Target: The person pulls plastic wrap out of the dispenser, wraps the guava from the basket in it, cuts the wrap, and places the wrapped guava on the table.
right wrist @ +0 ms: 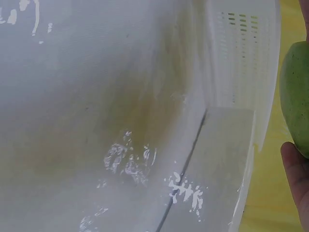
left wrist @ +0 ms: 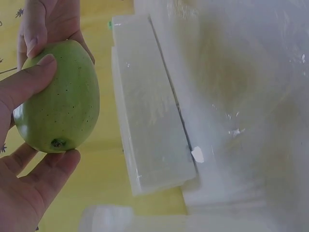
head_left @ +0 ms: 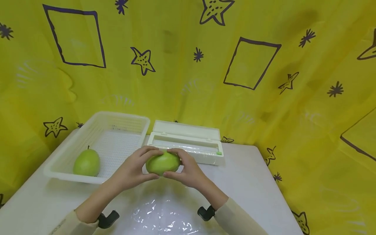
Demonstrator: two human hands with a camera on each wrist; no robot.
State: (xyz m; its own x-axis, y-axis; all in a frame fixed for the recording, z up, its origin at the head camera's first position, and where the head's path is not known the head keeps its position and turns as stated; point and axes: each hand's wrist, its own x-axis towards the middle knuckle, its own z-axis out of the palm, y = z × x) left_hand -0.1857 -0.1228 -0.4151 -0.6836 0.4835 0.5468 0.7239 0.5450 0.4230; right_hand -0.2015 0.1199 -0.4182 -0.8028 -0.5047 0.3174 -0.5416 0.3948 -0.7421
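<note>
Evenly support the green pear [head_left: 163,164]: from where I stand, the left hand [head_left: 134,168] and right hand [head_left: 190,168] clasp it from opposite sides, fingers beyond, thumbs nearer, each grip parted by its girth. It is held above the white table [head_left: 243,182], before the open, boxy dispenser [head_left: 205,159]. Keep pressure light and balanced; the smooth, speckled skin could slip. Clear film [head_left: 158,212] below looks thin, glossy, slightly rumpled.

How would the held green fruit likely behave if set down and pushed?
The green fruit would probably roll, given its rounded body. It looks firm: no dent shows where the left hand grips it. Its smooth-looking skin may be slightly slippery.
</note>
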